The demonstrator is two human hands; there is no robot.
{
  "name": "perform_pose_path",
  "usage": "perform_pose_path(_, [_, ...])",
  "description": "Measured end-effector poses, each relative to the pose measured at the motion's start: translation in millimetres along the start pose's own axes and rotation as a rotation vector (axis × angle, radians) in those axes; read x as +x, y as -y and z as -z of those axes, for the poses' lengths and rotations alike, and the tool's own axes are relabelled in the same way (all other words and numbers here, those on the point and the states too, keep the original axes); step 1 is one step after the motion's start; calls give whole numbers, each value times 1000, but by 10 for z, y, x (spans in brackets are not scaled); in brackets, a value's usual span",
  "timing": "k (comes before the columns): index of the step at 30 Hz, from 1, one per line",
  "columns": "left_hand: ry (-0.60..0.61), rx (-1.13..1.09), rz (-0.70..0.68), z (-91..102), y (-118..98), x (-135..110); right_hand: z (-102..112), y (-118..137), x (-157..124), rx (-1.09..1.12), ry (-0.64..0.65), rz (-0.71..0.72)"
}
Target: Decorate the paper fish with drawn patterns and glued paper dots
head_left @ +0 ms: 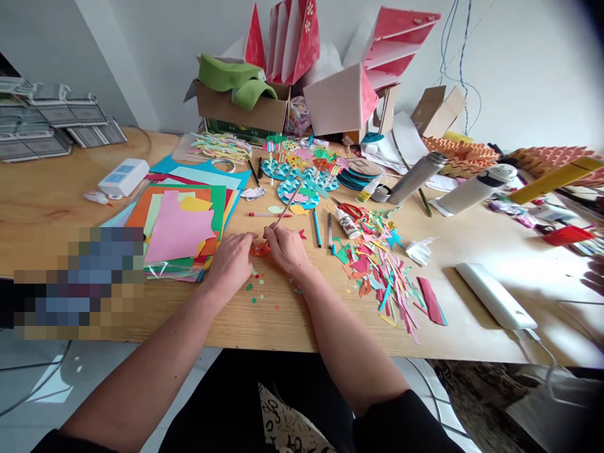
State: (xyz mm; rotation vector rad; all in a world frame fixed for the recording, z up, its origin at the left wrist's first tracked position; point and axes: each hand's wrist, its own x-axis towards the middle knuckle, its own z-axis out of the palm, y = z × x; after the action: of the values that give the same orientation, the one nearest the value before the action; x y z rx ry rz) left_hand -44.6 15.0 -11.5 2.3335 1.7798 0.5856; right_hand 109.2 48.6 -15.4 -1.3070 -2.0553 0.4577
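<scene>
My right hand point(289, 249) is closed round a thin, light-coloured stick point(289, 205), which slants up and away to the right. Beneath its lower end a small orange paper piece point(260, 250) lies on the table between both hands. My left hand point(234, 259) has its fingers bent and pressed together at the left edge of that piece; part of the paper is hidden under the fingers. Small green and red paper dots point(255, 299) are scattered just in front. A red pen point(268, 214) and a yellow paper fish point(298, 209) lie beyond the hands.
Coloured paper sheets point(182, 226) are stacked at left. To the right lie a glue bottle point(348, 224), red-handled scissors point(350, 209) and a heap of paper scraps point(377, 270). Decorated blue discs point(298, 193), a steel flask point(419, 178) and a cardboard box point(243, 104) stand behind.
</scene>
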Motion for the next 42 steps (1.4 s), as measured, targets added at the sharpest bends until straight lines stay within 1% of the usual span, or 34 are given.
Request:
perform_pose_path(7, [5,-6,1,7,-6,0,5,5,1,-45,5,14])
perform_pose_path(19, [19,13,0,-2,6,-1,11,37,7,-71,33,-5])
perform_pose_path(25, [13,28,-10,-2,6,-7,16,47,4,-124,61,-16])
perform_pose_path(31, [-5,96,-72,28,9,-18,-6,24,3,-111,50,-6])
perform_pose_path(35, [-47,77,-129,21,18,-10,-11,21,3,-93,46,3])
perform_pose_path(42, [-70,67,-163,-26,34,-17,-28,10,-7,-67,30,5])
